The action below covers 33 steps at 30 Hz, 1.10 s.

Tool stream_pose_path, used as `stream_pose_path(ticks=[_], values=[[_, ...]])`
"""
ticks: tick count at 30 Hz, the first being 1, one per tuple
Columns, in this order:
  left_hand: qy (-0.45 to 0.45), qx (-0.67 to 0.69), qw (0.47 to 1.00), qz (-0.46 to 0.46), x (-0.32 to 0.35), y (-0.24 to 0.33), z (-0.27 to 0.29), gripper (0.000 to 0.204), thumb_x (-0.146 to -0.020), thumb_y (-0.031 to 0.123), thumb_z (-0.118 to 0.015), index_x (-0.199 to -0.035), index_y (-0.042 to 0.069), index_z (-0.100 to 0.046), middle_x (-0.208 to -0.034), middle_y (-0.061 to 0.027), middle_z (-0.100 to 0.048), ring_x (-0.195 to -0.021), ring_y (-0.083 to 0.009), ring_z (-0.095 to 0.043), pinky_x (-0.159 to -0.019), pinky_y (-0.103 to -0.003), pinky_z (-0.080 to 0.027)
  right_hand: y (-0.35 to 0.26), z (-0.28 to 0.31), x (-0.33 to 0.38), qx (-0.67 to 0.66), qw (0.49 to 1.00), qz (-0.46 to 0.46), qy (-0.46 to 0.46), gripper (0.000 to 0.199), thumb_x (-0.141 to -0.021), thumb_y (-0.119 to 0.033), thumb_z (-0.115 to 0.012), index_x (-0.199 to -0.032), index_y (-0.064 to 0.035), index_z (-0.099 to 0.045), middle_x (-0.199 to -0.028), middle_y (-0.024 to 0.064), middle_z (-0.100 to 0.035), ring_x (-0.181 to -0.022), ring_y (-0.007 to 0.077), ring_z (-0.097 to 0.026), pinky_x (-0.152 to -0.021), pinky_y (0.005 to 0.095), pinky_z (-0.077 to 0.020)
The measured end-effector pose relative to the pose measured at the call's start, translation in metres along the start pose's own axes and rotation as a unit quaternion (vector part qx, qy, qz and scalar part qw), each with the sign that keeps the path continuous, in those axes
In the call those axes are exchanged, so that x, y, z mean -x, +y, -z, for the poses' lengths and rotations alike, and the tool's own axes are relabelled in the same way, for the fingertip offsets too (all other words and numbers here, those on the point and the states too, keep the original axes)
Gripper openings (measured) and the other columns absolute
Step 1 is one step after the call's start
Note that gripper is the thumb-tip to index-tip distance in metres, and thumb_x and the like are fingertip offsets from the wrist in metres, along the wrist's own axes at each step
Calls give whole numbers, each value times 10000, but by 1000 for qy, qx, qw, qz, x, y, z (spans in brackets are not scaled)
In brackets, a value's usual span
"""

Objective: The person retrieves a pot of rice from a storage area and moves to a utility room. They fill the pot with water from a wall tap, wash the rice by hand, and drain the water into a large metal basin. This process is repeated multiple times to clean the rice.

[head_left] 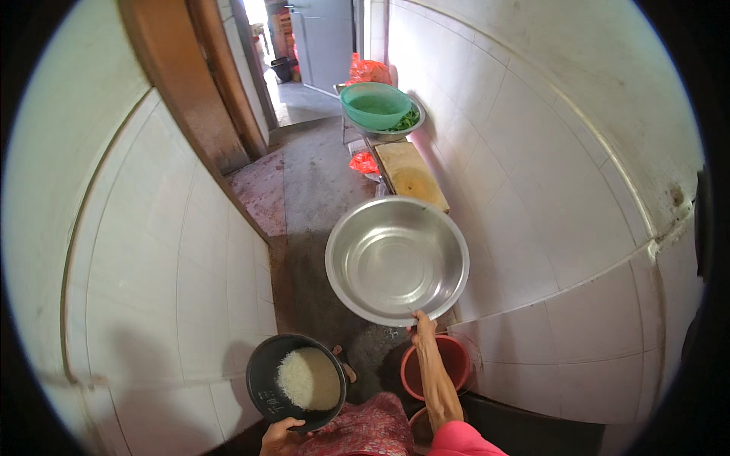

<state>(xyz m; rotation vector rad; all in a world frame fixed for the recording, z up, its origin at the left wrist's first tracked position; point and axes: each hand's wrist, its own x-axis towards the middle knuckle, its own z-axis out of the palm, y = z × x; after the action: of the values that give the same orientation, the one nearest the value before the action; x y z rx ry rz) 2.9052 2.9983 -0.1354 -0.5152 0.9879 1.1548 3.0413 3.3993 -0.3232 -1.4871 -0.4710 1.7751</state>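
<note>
My left hand (pixel 282 436) grips the near rim of a dark rice cooker pot (pixel 262 380), its thumb over the edge. White rice (pixel 310 378) lies in the bottom of that pot, which is tilted a little. Out in front, my right hand (pixel 423 328) holds a wide stainless steel basin (pixel 397 262) by its near rim, fingers closed around the edge. The basin's inside shows bare shiny metal with a small dark speck near the far wall. The pot and the basin are apart from each other.
A red bucket (pixel 435 368) stands on the floor beneath my right forearm. Along the right wall are a wooden cutting board (pixel 411 176), a green plastic basin (pixel 375 106) over leafy greens (pixel 409 119), and red plastic bags (pixel 369 71). White tiled walls flank the passage; a grey door (pixel 323 47) stands ajar beyond.
</note>
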Motion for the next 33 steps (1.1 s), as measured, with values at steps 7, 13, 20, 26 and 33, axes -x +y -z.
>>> stream_pose_path(ticks=[7, 13, 20, 26, 33], values=[[42, 54, 995, -68, -5, 114, -32, 257, -794, 149, -649, -993, -14, -655, -973, -161, -696, -846, -302, -658, -792, -388, -535, -32, -91, -77, -58, 996, -24, 62, 201, -732, -38, -675, -889, -3, -555, -751, 91, -577, -505, 203, -542, -335, 297, -447], [160, 154, 961, -165, -36, 134, -50, 252, -792, 138, -663, -1002, 0, -654, -944, -129, -690, -881, -275, -647, -778, -375, -533, -61, -126, -157, -85, 992, -58, 75, 169, -738, -46, -671, -869, -13, -570, -754, 90, -583, -497, 201, -547, -332, 279, -465], [175, 184, 959, -130, -77, 144, -95, 257, -800, 148, -655, -1008, -2, -654, -954, -130, -689, -883, -279, -645, -786, -376, -532, -79, -155, -228, -93, 989, -81, 85, 175, -775, -70, -657, -921, -15, -577, -793, 109, -613, -518, 219, -580, -339, 273, -483], [162, 176, 964, -113, -99, 156, -133, 262, -807, 157, -648, -1013, -4, -653, -962, -130, -687, -885, -282, -644, -793, -377, -531, -89, -160, -264, -110, 986, -85, 91, 229, -838, -185, -700, -1004, -76, -585, -845, 77, -633, -594, 210, -589, -367, 288, -409], [125, 113, 982, -88, -109, 182, -151, 269, -815, 167, -639, -1019, -6, -652, -972, -131, -686, -886, -285, -642, -801, -378, -529, -139, -153, -250, -25, 987, -139, 73, 375, -849, -307, -736, -1060, -45, -571, -886, 131, -616, -669, 217, -582, -411, 327, -448]])
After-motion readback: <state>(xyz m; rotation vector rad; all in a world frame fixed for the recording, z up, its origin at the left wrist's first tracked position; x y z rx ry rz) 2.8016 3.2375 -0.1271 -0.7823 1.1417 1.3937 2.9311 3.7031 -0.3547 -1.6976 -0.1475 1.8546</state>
